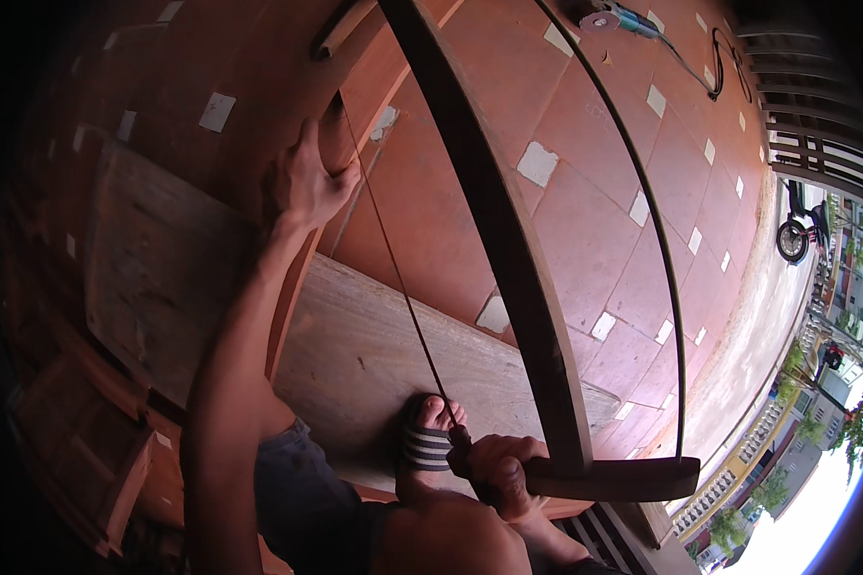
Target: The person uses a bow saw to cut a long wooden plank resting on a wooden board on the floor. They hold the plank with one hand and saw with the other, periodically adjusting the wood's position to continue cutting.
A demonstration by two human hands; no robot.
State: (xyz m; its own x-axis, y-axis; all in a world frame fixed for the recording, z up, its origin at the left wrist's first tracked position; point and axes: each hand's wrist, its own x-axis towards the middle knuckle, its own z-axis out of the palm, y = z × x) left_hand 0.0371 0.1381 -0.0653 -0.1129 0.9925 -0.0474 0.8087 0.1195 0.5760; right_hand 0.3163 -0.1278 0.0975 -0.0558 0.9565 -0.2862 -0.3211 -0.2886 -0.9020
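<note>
A wooden frame saw fills the middle: a thick dark centre bar (pixel 508 240), a thin blade (pixel 393 268) to its left and a curved tension wire (pixel 657 220) to its right. My right hand (pixel 499 471) is closed on the saw's near end piece (pixel 623 479). My left hand (pixel 307 182) grips the far upper edge of a reddish wooden board (pixel 288 307) standing on edge, right beside the blade. My foot in a striped sandal (pixel 430 439) presses on a pale wide plank (pixel 374 355) under the saw.
Red floor tiles (pixel 585 144) with small white squares lie below. An angle grinder (pixel 609 17) with its cable sits at the top right. A parked motorbike (pixel 801 230) and a railing (pixel 815 144) are at the right. Stacked timber (pixel 86 431) lies at the lower left.
</note>
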